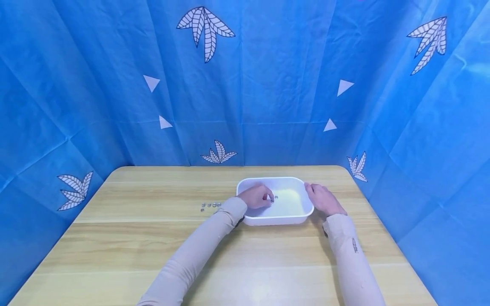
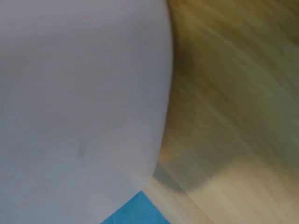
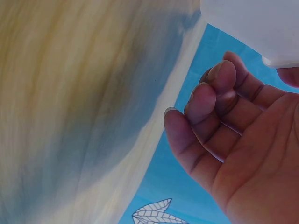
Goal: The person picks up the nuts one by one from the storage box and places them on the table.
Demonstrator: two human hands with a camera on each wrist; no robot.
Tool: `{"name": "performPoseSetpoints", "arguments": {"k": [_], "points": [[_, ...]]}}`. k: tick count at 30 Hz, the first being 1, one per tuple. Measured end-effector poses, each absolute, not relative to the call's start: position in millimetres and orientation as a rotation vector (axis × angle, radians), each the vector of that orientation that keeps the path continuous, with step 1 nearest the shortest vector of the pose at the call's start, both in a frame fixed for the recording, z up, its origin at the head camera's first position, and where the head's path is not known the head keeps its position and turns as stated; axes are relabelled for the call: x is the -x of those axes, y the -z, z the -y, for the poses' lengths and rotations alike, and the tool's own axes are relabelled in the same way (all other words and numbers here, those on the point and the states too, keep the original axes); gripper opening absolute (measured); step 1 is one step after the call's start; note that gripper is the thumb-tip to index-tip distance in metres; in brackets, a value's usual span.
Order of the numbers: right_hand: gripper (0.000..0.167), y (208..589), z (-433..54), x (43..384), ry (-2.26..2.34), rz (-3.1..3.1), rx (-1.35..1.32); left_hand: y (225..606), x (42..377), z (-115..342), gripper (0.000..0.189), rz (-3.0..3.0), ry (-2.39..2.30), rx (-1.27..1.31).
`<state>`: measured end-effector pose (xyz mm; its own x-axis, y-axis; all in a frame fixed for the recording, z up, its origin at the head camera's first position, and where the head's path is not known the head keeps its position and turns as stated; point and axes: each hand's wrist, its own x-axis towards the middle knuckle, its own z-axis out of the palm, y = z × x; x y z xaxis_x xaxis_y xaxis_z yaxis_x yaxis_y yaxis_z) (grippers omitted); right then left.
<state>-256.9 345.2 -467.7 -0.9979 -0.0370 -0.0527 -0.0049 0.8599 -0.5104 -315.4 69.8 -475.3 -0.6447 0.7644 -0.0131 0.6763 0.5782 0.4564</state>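
Note:
A white rectangular basin (image 1: 275,221) stands on the wooden table. My left hand (image 1: 257,196) reaches over its left side, thumb and index finger curled together low inside. They pinch a small silvery metal piece (image 1: 272,201), too small to name by kind. Close by on the basin floor lies another small metal piece (image 1: 276,197). On the right, my right hand (image 1: 324,199) grips the basin's rim; in the right wrist view the thumb (image 3: 288,77) is at the rim, the other fingers loosely bent below. The left wrist view shows only the basin's outer wall (image 2: 84,102) and tabletop, the hand hidden.
Several small silvery metal pieces (image 1: 209,205) lie on the wooden table (image 1: 153,238) left of the basin, most in a short row. A blue curtain (image 1: 245,85) with leaf prints hangs behind the table and along both sides.

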Motion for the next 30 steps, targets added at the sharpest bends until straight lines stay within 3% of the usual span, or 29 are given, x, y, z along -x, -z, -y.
{"name": "performPoseSetpoints", "arguments": {"k": [20, 30], "points": [[0.076, 467.5, -344.7, 255.5, 0.818, -2.976, 0.032, 473.8, 314.1, -74.3, 0.004, -2.600, -0.464, -1.191], [0.076, 468.4, -344.5, 255.1, 0.808, -2.967, 0.013, 474.4, 311.0, -73.3, 0.006, -2.668, -0.296, -1.413]]}}
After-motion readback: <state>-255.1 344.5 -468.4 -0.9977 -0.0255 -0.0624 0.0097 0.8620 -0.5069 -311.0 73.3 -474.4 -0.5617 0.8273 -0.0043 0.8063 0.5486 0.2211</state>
